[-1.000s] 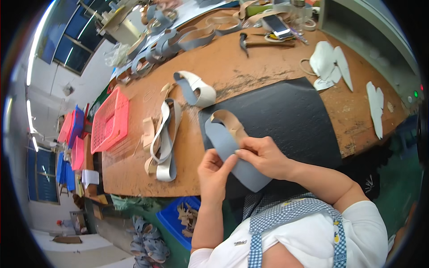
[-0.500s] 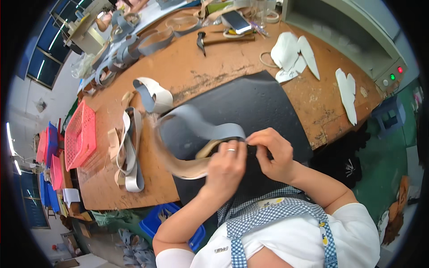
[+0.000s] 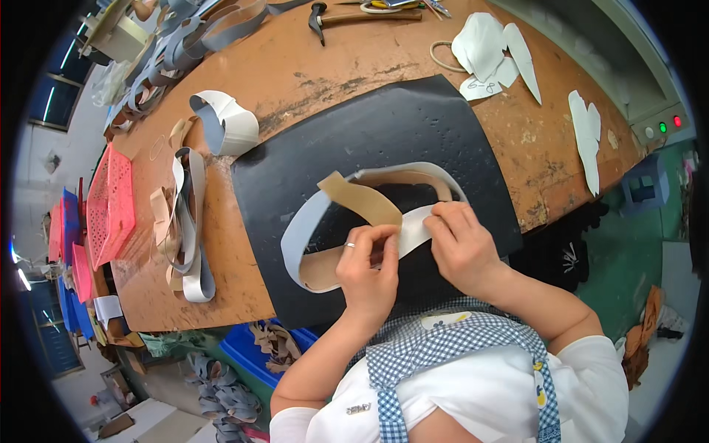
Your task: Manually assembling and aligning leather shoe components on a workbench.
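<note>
A looped band, blue-grey (image 3: 301,230) on one face and tan or white on the other, rests on the black mat (image 3: 295,159) in front of me. With fingers pinched, my left hand (image 3: 368,277) grips the near side of the loop, where the lower end of a short tan strip (image 3: 358,198) meets it. The strip's other end stands up inside the loop. My right hand (image 3: 467,247) is closed on the band just right of there, beside its white face (image 3: 413,229). The fingertips hide parts of the band's edge.
Folded bands (image 3: 193,229) and a curled white-and-grey band (image 3: 230,124) lie left of the mat. Beyond are a pink basket (image 3: 111,210) and more grey bands (image 3: 188,52). A hammer (image 3: 362,18) lies at the back; white cut pieces (image 3: 480,52) sit back right.
The blurred, swinging loop now lies still and spread rightward, its white face showing between my hands. The tan strip has come up into clear view. My view has shifted nearer the mat.
</note>
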Demonstrator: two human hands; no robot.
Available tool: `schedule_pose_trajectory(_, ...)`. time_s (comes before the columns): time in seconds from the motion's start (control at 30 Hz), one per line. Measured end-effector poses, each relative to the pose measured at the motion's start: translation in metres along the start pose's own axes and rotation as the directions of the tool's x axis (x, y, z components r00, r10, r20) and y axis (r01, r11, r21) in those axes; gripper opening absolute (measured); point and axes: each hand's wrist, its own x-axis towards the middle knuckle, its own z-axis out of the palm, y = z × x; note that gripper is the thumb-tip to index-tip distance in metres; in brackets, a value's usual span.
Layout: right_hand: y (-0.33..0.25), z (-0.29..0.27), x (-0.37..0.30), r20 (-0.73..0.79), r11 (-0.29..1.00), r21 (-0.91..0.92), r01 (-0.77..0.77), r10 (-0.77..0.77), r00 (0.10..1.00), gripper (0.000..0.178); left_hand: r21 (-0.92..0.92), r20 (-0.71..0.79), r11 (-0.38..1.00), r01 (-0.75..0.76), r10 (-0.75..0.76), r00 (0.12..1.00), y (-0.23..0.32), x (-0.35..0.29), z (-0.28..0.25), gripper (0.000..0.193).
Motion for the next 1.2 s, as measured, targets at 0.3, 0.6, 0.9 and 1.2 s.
schedule_pose_trajectory(0.3,-0.007,-0.001,0.01,0.082,0.984,0.177,-0.036,0.022,0.996,0.029,-0.057,-0.039,0.991,0.124,-0.126,0.991,0.003,-0.007,0.002,0.021)
schedule_pose_trajectory(0.6,-0.013,0.003,0.012,0.185,0.975,0.186,-0.125,0.09,0.979,0.043,-0.376,-0.347,0.926,0.041,-0.182,0.92,-0.018,-0.028,-0.03,0.018)
schedule_pose_trajectory(0.9,-0.016,0.008,0.022,0.09,0.992,0.094,-0.082,0.074,0.993,0.026,-0.171,0.391,0.775,-0.609,0.621,0.679,0.048,0.013,-0.057,0.025)
schedule_pose_trajectory(1.2,-0.023,0.012,0.02,0.051,0.899,0.341,-0.277,0.276,0.96,0.009,0.258,0.095,0.953,-0.161,0.141,0.985,-0.005,-0.002,-0.035,0.016)
